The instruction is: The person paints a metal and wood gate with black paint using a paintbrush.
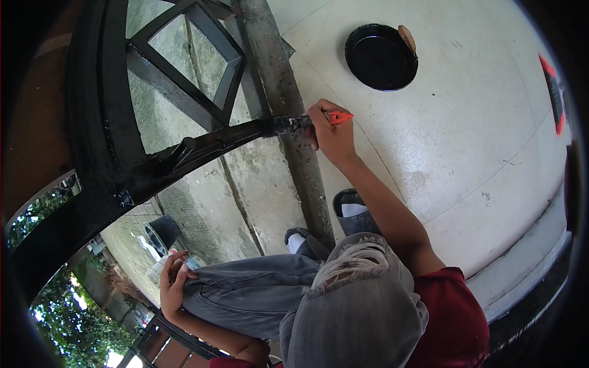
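My right hand [333,135] is closed around a paintbrush with an orange handle [340,117]. The brush's dark bristle end meets the lower end of a black metal gate frame [245,132], above the concrete edge. My left hand [174,279] rests by my left knee with its fingers apart and holds nothing. Beyond the right hand, on the pale floor, lies a round black tray [377,58] of dark paint, with a brown flat piece [407,38] leaning on its rim.
A dark bucket [163,232] and a whitish container [158,268] stand near the left hand. My slippered feet [353,211] are on the floor and the concrete strip. The gate's diamond-shaped bars [184,80] rise at the upper left.
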A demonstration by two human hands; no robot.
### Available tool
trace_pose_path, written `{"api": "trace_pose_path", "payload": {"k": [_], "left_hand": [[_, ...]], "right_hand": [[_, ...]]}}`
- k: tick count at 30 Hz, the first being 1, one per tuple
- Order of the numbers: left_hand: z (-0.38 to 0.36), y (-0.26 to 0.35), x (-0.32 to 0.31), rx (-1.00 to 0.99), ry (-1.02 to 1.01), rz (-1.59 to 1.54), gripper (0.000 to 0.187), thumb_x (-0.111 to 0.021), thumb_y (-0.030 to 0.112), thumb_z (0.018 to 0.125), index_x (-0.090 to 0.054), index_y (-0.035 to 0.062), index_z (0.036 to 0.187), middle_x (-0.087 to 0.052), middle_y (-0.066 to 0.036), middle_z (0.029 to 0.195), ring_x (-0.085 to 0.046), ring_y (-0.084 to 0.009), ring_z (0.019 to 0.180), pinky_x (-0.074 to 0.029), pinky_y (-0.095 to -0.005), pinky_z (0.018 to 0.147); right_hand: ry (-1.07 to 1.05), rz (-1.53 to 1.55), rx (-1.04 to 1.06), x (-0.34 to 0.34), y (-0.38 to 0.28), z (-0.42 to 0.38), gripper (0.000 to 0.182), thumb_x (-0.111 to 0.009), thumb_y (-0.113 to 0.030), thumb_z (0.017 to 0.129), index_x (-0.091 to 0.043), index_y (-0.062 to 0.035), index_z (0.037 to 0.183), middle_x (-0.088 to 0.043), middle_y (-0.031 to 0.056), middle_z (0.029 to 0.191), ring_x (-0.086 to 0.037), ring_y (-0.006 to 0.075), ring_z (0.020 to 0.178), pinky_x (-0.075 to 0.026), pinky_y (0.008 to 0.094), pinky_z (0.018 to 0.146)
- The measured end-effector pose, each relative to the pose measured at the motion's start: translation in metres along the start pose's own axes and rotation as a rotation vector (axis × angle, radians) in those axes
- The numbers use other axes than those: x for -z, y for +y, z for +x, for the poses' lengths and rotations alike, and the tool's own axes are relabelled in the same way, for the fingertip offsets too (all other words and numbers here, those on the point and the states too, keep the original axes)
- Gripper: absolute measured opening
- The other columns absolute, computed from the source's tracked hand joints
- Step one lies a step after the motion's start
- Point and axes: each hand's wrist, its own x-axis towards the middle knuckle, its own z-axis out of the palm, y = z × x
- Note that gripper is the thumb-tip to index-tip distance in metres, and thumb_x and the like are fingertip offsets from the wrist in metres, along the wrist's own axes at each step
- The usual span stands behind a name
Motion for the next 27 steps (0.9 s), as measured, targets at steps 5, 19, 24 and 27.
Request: {"api": "trace_pose_path", "payload": {"k": [5, 19, 24, 27], "left_hand": [[-0.003, -0.002, -0.001, -0.004, 0.008, -0.016, 0.032, -0.057, 0.01, 0.1, -0.055, -0.004, 0.129, -0.064, -0.009, 0.095, -0.059, -0.0103, 0.074, -0.052, -0.0285, 0.079], [-0.007, -0.015, 0.009, -0.014, -0.002, -0.01, 0.035, -0.055, 0.007, 0.1, -0.051, -0.0022, 0.134, -0.061, -0.013, 0.127, -0.061, -0.0101, 0.076, -0.054, -0.029, 0.081], [-0.011, -0.007, 0.001, -0.025, 0.044, -0.026, 0.034, -0.055, 0.011, 0.1, -0.054, -0.0032, 0.13, -0.06, -0.009, 0.101, -0.06, -0.0106, 0.075, -0.05, -0.0272, 0.081], [-0.009, 0.005, -0.003, -0.032, 0.036, 0.03, 0.035, -0.054, 0.015, 0.1, -0.056, -0.0034, 0.13, -0.061, -0.005, 0.073, -0.06, -0.0111, 0.074, -0.048, -0.0258, 0.081]], "right_hand": [[-0.087, -0.196, 0.113, -0.021, -0.046, -0.019, 0.027, -0.058, -0.018, 0.098, -0.058, -0.0036, 0.075, -0.058, 0.0049, 0.055, -0.052, 0.0083, 0.04, -0.035, 0.0229, 0.037], [-0.101, 0.156, 0.043, -0.025, -0.074, -0.04, 0.025, -0.057, -0.015, 0.099, -0.058, -0.0028, 0.077, -0.055, 0.0034, 0.054, -0.049, 0.007, 0.038, -0.035, 0.0231, 0.036], [-0.091, -0.005, 0.071, -0.018, -0.045, -0.025, 0.025, -0.057, -0.015, 0.1, -0.058, -0.0019, 0.078, -0.055, 0.003, 0.054, -0.049, 0.0066, 0.039, -0.035, 0.0228, 0.036], [-0.07, 0.057, 0.032, -0.022, -0.067, -0.031, 0.026, -0.057, -0.014, 0.099, -0.058, -0.0022, 0.076, -0.055, 0.0027, 0.054, -0.049, 0.0066, 0.04, -0.035, 0.023, 0.037]]}}
